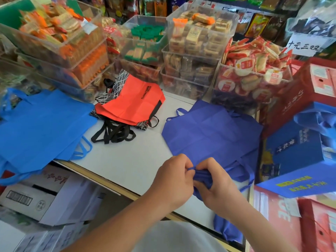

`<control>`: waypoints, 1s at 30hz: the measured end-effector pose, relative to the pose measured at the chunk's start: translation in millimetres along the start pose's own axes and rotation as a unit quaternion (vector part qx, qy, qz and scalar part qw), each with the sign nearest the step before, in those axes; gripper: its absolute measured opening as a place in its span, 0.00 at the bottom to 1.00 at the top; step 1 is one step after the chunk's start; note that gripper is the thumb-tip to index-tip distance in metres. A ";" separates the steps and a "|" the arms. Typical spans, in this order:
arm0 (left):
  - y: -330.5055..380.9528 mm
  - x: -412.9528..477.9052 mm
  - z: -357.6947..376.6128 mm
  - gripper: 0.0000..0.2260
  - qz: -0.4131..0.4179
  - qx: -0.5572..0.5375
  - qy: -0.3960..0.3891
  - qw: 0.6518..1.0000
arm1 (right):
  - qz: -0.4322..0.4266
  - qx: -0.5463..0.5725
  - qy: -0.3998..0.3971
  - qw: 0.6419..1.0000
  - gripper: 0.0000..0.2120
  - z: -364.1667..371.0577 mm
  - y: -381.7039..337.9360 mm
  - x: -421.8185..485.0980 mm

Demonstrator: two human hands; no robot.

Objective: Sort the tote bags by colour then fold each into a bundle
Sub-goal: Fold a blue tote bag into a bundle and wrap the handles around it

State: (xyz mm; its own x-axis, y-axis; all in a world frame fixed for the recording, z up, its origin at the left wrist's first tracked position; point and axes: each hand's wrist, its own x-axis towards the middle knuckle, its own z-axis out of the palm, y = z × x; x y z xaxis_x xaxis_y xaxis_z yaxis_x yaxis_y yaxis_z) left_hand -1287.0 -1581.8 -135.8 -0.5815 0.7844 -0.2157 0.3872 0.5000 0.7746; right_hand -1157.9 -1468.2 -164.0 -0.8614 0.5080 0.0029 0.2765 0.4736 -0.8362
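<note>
Both hands work at the near edge of the white worktop (127, 160). I see the left hand (174, 180) and right hand (216, 184) each curled round and pinching the bunched indigo non-woven tote bag (202, 176), just beside the flat indigo pile (212, 131). My judged risk: the bag's loose tail hangs off the edge, and its weight could drag the bundle open. Legible: handwritten white card (305, 45), "十元三双". The black print on the orange-red tote bag (131, 100) is too blurred.

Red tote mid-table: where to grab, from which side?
Probably pinch the black handle loop at the red tote's near right corner, from the camera side. The bag lies flat on patterned bags; that loop juts free onto the table.
</note>
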 end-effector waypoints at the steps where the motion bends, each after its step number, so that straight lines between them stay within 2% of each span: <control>1: -3.0 2.5 -0.5 0.01 -0.018 -0.032 0.005 0.999 | 0.018 0.008 0.003 1.000 0.18 -1.6 -0.7 1.0; 3: -10.7 7.2 -2.7 0.01 -0.048 -0.085 0.012 0.995 | 0.049 0.043 0.020 0.998 0.18 -4.2 -0.6 -1.8; 6: -19.7 10.2 -4.5 0.00 -0.055 -0.103 0.022 0.993 | 0.066 0.076 0.034 0.994 0.18 -5.6 -1.4 -9.4; 10: -18.9 11.2 2.8 0.01 -0.053 -0.084 0.024 0.995 | 0.032 0.019 0.095 0.995 0.13 1.8 5.4 -13.9; 14: -6.3 11.6 11.4 0.05 -0.046 -0.031 0.024 0.998 | 0.034 -0.002 0.117 0.992 0.14 13.7 5.7 -13.4; 18: 1.6 12.0 13.1 0.05 -0.045 -0.060 0.031 0.997 | 0.022 0.004 0.140 0.990 0.14 10.5 -0.6 -10.2; 21: -2.7 11.9 9.9 0.04 -0.013 -0.106 0.039 0.994 | 0.151 0.115 0.131 0.973 0.12 2.6 -0.6 -11.0; 24: -14.3 9.2 9.3 0.11 0.004 -0.052 0.061 0.997 | 0.238 0.199 0.177 0.934 0.06 -4.0 0.8 -12.8; 26: -16.8 3.5 11.5 0.13 -0.039 -0.106 0.014 0.994 | 0.249 0.236 0.209 0.916 0.05 -5.1 -0.9 -13.4; 28: -12.9 -1.7 15.5 0.07 -0.084 -0.220 -0.050 0.971 | 0.248 0.234 0.217 0.915 0.04 -5.5 -2.2 -14.2; 30: -10.7 -4.1 18.3 0.06 -0.091 -0.254 -0.037 0.962 | 0.249 0.256 0.181 0.916 0.04 -8.5 -0.6 -15.6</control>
State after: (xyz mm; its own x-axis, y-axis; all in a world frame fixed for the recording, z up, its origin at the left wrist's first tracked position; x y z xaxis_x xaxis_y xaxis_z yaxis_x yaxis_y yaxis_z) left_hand -1275.6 -1583.6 -154.1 -0.5460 0.7345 -0.4030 -0.1268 0.4031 0.9063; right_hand -1141.1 -1470.3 -158.9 -0.4600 0.8181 -0.3452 0.2809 -0.2347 -0.9306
